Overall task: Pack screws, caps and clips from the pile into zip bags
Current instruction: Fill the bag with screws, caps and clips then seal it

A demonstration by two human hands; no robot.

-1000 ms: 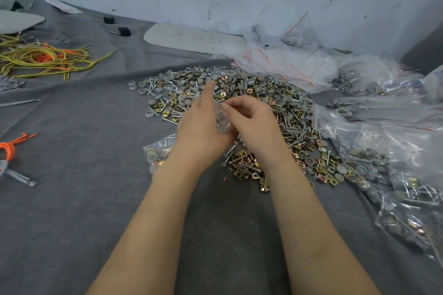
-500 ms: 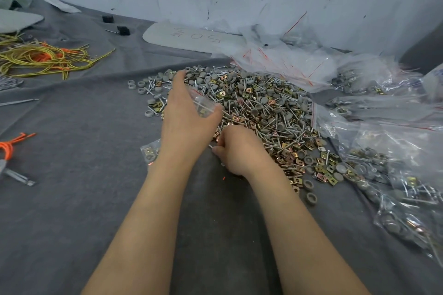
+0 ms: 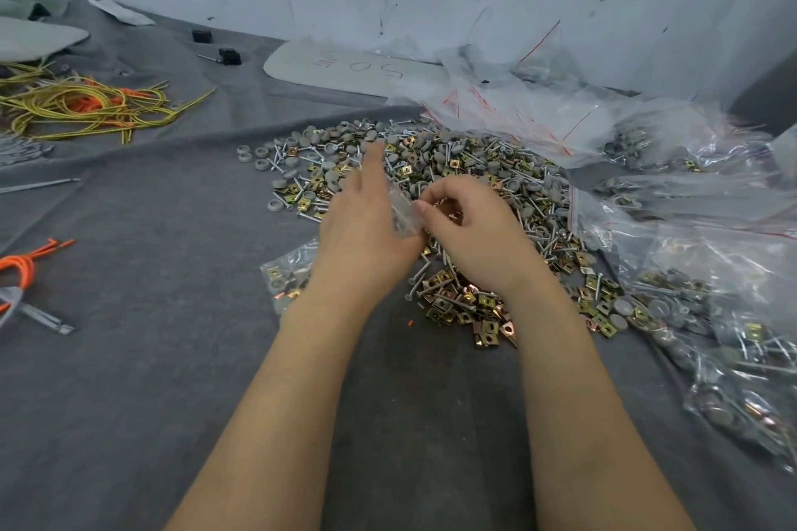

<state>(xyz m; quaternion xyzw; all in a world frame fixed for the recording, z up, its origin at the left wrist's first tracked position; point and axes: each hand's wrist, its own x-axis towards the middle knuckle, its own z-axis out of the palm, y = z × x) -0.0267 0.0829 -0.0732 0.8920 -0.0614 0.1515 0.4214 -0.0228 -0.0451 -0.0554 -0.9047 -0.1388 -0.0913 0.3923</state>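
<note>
A: Hands status?
B: Your left hand (image 3: 366,233) pinches a small clear zip bag (image 3: 403,216), index finger sticking out. Your right hand (image 3: 474,237) is curled round what look like a few brassy clips (image 3: 448,205), thumb touching the bag. Both sit just above the near side of the pile (image 3: 465,168) on the table (image 3: 129,358).
A: Why that hold?
B: My read: your left presents the bag mouth toward your right, so parts go straight in. Working over the pile means drops land back in it. One filled bag (image 3: 284,280) lies under your left wrist, out of the way.
A: Delta versus half a second back?
B: Your right hand was down in the pile grabbing; now it's up at the bag. Your left has drifted slightly right and nearer you.
</note>
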